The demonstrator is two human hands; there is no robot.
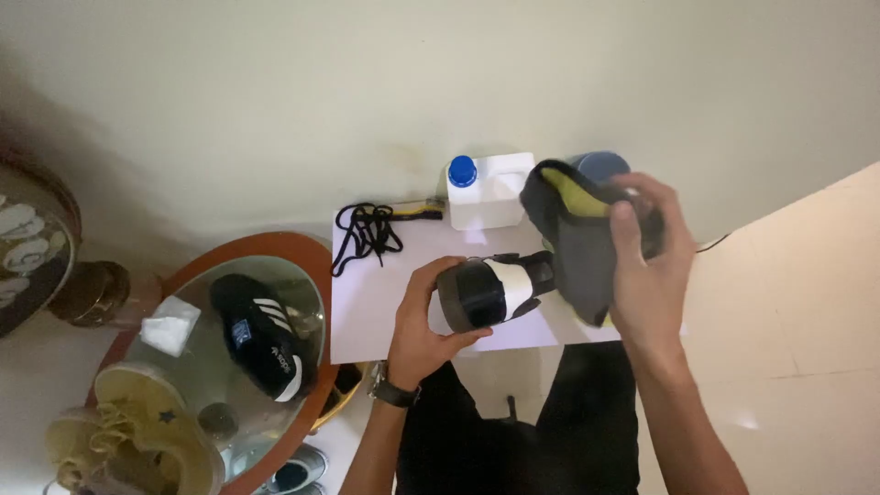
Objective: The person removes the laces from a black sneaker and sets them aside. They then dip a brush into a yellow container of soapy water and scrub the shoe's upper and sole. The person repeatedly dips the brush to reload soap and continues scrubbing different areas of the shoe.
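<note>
The black-and-white shoe (495, 289) was held in the air above a white board (385, 302), its sole turned up toward the head camera. The left hand (426, 325) was closed around the toe end from below, thumb along the near edge. The right hand (646, 266) gripped a grey cloth with a yellow lining (573, 243), pressed over the heel end, just right of the left hand. The shoe's long axis ran left to right, toe toward the left hand and heel under the cloth, tilted slightly upward to the right. Wiping well here probably called for a firm left-hand hold, so the shoe did not twist while the cloth moved along its length. Beyond the right hand stood a white jug with a blue cap (486, 188); beyond the left hand lay black laces (367, 234). Well left of it, a second black shoe (261, 335) rested on a round glass table (302, 247).
</note>
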